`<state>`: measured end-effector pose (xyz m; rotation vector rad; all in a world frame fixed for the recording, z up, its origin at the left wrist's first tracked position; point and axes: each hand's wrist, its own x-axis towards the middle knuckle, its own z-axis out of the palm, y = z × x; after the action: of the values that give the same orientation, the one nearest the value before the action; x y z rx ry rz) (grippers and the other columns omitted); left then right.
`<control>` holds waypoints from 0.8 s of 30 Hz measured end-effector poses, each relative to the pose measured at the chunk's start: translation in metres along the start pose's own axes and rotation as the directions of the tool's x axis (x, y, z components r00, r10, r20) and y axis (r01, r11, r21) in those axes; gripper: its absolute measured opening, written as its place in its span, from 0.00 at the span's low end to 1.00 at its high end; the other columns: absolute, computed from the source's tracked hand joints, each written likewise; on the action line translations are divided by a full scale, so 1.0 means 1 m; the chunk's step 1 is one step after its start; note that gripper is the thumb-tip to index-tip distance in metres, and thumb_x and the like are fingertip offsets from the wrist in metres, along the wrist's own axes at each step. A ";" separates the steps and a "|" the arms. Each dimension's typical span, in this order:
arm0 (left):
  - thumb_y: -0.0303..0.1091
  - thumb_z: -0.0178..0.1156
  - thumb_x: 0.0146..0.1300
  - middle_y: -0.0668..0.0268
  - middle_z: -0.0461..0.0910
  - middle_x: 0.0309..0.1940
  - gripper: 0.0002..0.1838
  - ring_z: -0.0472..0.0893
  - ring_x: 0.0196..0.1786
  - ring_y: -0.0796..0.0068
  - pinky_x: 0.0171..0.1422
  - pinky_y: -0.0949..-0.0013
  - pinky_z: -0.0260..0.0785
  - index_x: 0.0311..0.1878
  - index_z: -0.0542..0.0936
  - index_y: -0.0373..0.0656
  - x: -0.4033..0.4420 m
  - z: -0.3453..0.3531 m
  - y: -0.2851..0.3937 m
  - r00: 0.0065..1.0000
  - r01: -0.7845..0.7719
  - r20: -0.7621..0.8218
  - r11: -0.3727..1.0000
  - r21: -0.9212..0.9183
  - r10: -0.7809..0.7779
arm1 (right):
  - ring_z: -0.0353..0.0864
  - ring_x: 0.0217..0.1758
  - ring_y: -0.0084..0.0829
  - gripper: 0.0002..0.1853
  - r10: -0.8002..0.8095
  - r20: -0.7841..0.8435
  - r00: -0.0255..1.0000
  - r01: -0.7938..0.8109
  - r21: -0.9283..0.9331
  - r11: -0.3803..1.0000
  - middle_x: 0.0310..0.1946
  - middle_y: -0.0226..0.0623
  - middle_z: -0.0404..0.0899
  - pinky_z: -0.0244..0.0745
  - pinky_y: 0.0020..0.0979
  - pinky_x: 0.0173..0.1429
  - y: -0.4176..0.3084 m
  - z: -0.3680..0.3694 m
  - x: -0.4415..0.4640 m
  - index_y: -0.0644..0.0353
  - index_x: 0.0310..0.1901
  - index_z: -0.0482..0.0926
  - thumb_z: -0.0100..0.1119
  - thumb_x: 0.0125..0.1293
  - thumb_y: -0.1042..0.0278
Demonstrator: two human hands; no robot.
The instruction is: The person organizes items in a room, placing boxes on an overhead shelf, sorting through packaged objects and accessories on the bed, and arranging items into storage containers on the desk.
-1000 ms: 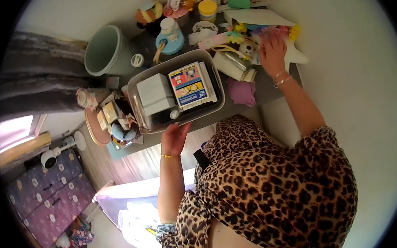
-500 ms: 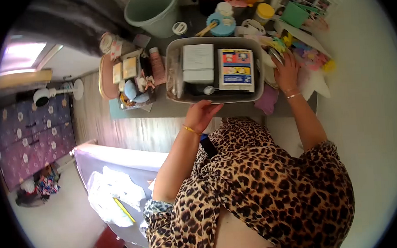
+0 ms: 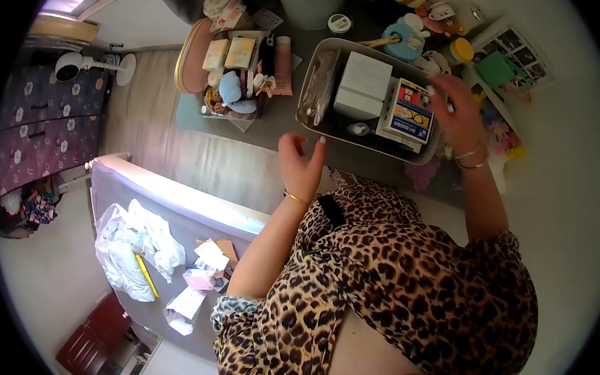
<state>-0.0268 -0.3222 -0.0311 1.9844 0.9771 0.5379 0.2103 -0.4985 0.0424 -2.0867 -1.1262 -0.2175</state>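
Observation:
A grey plastic storage bin (image 3: 372,147) sits on the desk between my two hands. Inside it are a white box (image 3: 362,82), a box with a blue, red and yellow label (image 3: 410,114), a clear plastic packet (image 3: 320,88) and a small round shiny item (image 3: 358,129). My left hand (image 3: 301,166) hovers off the bin's near left corner, fingers loosely bent, thumb apart, nothing in it. My right hand (image 3: 460,114) is raised beside the bin's right end, close to the labelled box. Its thumb and fingers are apart, and I see nothing held.
Left of the bin stands a clear organizer (image 3: 231,109) of small items, with a pink tube (image 3: 282,63). A grey bucket (image 3: 314,7) stands behind. Toys, a yellow-lidded jar (image 3: 460,50) and a picture frame (image 3: 516,47) crowd the right back. Plastic bags (image 3: 137,247) lie at lower left.
My left hand has come off the bin's front rim. My right hand has left the items at the right and moved to the bin's right end. The view has turned.

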 end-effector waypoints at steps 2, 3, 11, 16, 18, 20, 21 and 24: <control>0.38 0.65 0.50 0.59 0.68 0.31 0.15 0.70 0.31 0.59 0.34 0.63 0.63 0.32 0.70 0.41 0.020 -0.003 0.013 0.950 -0.279 -0.068 0.928 0.246 0.304 | 0.75 0.49 0.40 0.14 -0.088 0.096 0.992 0.077 0.106 0.991 0.45 0.41 0.76 0.69 0.35 0.52 -0.015 0.016 0.016 0.59 0.44 0.78 0.62 0.55 0.66; 0.39 0.65 0.50 0.60 0.68 0.30 0.15 0.70 0.31 0.59 0.34 0.62 0.63 0.32 0.71 0.41 0.030 -0.004 0.018 0.921 -0.349 -0.044 0.873 0.340 0.386 | 0.73 0.51 0.41 0.18 -0.152 0.165 0.975 0.138 0.093 0.986 0.48 0.42 0.73 0.68 0.38 0.54 -0.023 0.025 0.023 0.57 0.47 0.76 0.63 0.53 0.64; 0.34 0.58 0.55 0.59 0.69 0.27 0.09 0.71 0.29 0.59 0.33 0.61 0.64 0.27 0.73 0.39 0.066 -0.012 0.005 0.966 -0.229 0.140 0.971 0.075 0.217 | 0.58 0.60 0.54 0.46 -0.169 0.505 0.846 0.289 -0.168 0.943 0.61 0.54 0.54 0.54 0.49 0.64 -0.039 0.079 0.034 0.39 0.65 0.58 0.69 0.41 0.57; 0.33 0.58 0.56 0.57 0.68 0.23 0.10 0.70 0.26 0.60 0.31 0.63 0.62 0.27 0.72 0.36 0.077 -0.021 -0.005 0.979 -0.159 0.126 0.987 -0.032 0.162 | 0.59 0.59 0.54 0.47 -0.173 0.475 0.863 0.255 -0.113 0.960 0.58 0.55 0.56 0.56 0.47 0.63 -0.035 0.070 0.030 0.38 0.65 0.59 0.69 0.38 0.58; 0.33 0.58 0.56 0.58 0.68 0.23 0.10 0.71 0.26 0.60 0.32 0.64 0.63 0.27 0.72 0.36 0.076 -0.017 -0.010 0.982 -0.134 0.126 0.990 -0.046 0.139 | 0.59 0.58 0.54 0.47 -0.189 0.440 0.878 0.262 -0.110 0.959 0.58 0.54 0.56 0.56 0.47 0.63 -0.036 0.063 0.030 0.38 0.65 0.59 0.69 0.38 0.58; 0.34 0.58 0.56 0.58 0.68 0.23 0.10 0.71 0.26 0.60 0.31 0.64 0.63 0.27 0.73 0.37 0.074 -0.013 -0.009 0.980 -0.154 0.120 0.987 -0.041 0.158 | 0.59 0.58 0.54 0.46 -0.185 0.443 0.877 0.251 -0.094 0.963 0.58 0.54 0.57 0.56 0.47 0.63 -0.038 0.050 0.039 0.38 0.65 0.60 0.68 0.38 0.58; 0.34 0.58 0.56 0.58 0.68 0.23 0.10 0.71 0.25 0.60 0.31 0.64 0.64 0.27 0.73 0.37 0.073 -0.011 -0.008 0.979 -0.164 0.117 0.986 -0.039 0.168 | 0.59 0.58 0.53 0.46 -0.183 0.445 0.877 0.245 -0.086 0.966 0.58 0.54 0.57 0.55 0.47 0.63 -0.039 0.044 0.043 0.39 0.65 0.60 0.68 0.38 0.58; 0.33 0.60 0.54 0.60 0.69 0.27 0.09 0.71 0.29 0.64 0.33 0.67 0.64 0.27 0.72 0.39 0.065 -0.010 0.002 0.971 -0.182 0.175 0.980 0.082 0.166 | 0.59 0.58 0.53 0.45 -0.206 0.440 0.874 0.256 -0.055 0.965 0.58 0.54 0.57 0.55 0.48 0.63 -0.040 0.038 0.048 0.40 0.64 0.61 0.68 0.38 0.57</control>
<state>0.0067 -0.2667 -0.0230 2.1780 0.7426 0.4166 0.2011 -0.4276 0.0589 -2.1551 -1.6683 0.0798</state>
